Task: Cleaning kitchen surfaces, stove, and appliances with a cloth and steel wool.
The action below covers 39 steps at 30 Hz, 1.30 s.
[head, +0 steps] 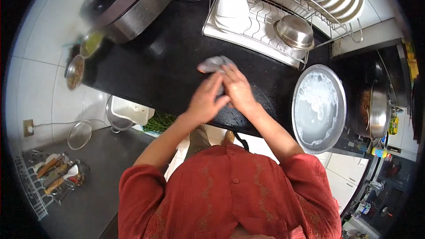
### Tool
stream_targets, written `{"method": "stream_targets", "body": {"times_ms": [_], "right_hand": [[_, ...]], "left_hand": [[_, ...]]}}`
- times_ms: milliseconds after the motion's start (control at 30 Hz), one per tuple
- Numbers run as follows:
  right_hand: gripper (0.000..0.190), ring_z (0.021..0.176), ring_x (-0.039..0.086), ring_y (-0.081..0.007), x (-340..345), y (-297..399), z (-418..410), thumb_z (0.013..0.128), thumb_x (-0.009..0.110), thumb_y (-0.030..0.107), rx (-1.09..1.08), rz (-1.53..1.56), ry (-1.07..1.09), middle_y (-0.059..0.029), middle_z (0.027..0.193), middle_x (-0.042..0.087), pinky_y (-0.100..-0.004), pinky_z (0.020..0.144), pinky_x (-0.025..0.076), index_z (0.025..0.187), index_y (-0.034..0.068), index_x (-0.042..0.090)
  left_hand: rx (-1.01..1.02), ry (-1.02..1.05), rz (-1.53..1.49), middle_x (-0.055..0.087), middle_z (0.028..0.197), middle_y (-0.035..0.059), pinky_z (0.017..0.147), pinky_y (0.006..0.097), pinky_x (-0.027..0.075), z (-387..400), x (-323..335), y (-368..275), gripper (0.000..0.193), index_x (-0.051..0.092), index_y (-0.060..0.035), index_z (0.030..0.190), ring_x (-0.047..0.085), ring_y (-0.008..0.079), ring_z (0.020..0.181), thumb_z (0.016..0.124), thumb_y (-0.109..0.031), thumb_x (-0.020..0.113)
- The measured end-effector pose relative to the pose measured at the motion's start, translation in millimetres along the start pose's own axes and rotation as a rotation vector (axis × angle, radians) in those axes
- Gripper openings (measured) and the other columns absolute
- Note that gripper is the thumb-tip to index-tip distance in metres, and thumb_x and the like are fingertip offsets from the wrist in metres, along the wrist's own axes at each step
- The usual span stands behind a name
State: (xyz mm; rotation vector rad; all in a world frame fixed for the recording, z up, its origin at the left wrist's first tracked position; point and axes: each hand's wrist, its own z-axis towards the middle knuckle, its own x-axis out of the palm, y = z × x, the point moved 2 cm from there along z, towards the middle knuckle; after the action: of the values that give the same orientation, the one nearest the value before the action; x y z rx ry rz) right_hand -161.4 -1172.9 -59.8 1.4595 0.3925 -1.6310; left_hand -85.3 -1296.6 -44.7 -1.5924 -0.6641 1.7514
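A grey cloth [217, 63] with an orange edge lies bunched on the black countertop [159, 69]. My right hand [238, 88] rests over it with the fingers stretched forward on the fabric. Close beside it, my left hand [206, 99] is blurred, its thumb spread and its fingertips overlapping the right hand's fingers. Some grey fabric shows between the two hands. Whether the left hand grips the cloth is hidden. Wet streaks shine on the counter by my right wrist.
On the right stands a metal basin [319, 109] of sudsy water, with a metal pan [378, 109] beyond it. A wire dish rack [257, 36] holds bowls, plates and a steel bowl [295, 32]. A large roaster-like appliance [139, 10] sits back left; utensils [58, 176] lie lower left.
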Motion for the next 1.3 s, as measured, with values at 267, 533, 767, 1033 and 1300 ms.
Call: {"method": "stream_targets", "body": {"times_ms": [267, 533, 767, 1033, 1300], "right_hand": [[0.049, 0.124, 0.035, -0.0402, 68, 12, 109, 0.076, 0.053, 0.023, 0.027, -0.082, 0.058, -0.0185, 0.136, 0.038, -0.0467, 0.101, 0.032, 0.121, 0.003, 0.052], [0.065, 0.13, 0.024, -0.0442, 13, -62, -32, 0.08, 0.05, 0.032, 0.515, -0.336, 0.133, -0.025, 0.14, 0.028, -0.0532, 0.105, 0.023, 0.135, 0.0, 0.035], [0.063, 0.126, 0.028, -0.049, -14, -47, -133, 0.081, 0.053, 0.03, 0.626, -0.337, -0.013, -0.0295, 0.136, 0.03, -0.0533, 0.103, 0.026, 0.134, 0.001, 0.036], [0.062, 0.128, 0.022, -0.0507, -3, 2, -86, 0.07, 0.068, 0.023, 0.298, -0.088, 0.048, -0.0261, 0.141, 0.025, -0.0613, 0.101, 0.022, 0.127, 0.007, 0.048], [0.058, 0.131, 0.017, -0.0474, 46, 50, 4, 0.082, 0.057, 0.038, -0.09, 0.05, 0.094, -0.0265, 0.139, 0.028, -0.0548, 0.107, 0.017, 0.13, 0.008, 0.045]], "left_hand": [[-0.102, -0.109, 0.214, 0.037, 0.135, 0.0256, 0.105, 0.0414, 0.027, 59, -45, 92, 0.061, 0.036, 0.0072, 0.13, 0.034, 0.0379, 0.126, 0.088, -0.033, 0.051], [0.214, 0.415, 0.041, 0.019, 0.145, 0.0238, 0.113, 0.0386, 0.012, 100, 84, 7, 0.071, 0.023, 0.0083, 0.137, 0.018, 0.032, 0.136, 0.09, -0.039, 0.045], [0.361, 0.665, -0.021, 0.02, 0.144, 0.0262, 0.112, 0.0399, 0.015, 67, 138, -51, 0.071, 0.025, 0.0066, 0.137, 0.02, 0.0352, 0.135, 0.09, -0.044, 0.042], [-0.061, 0.088, -0.319, 0.059, 0.115, 0.0156, 0.092, 0.0377, 0.044, 24, 7, 8, 0.027, 0.057, -0.0015, 0.112, 0.056, 0.0286, 0.108, 0.089, -0.011, 0.048], [-0.209, -0.639, -0.144, 0.059, 0.112, 0.0153, 0.094, 0.0339, 0.04, -39, -36, 28, 0.044, 0.056, 0.0018, 0.116, 0.055, 0.0256, 0.106, 0.1, -0.028, 0.027]]}}
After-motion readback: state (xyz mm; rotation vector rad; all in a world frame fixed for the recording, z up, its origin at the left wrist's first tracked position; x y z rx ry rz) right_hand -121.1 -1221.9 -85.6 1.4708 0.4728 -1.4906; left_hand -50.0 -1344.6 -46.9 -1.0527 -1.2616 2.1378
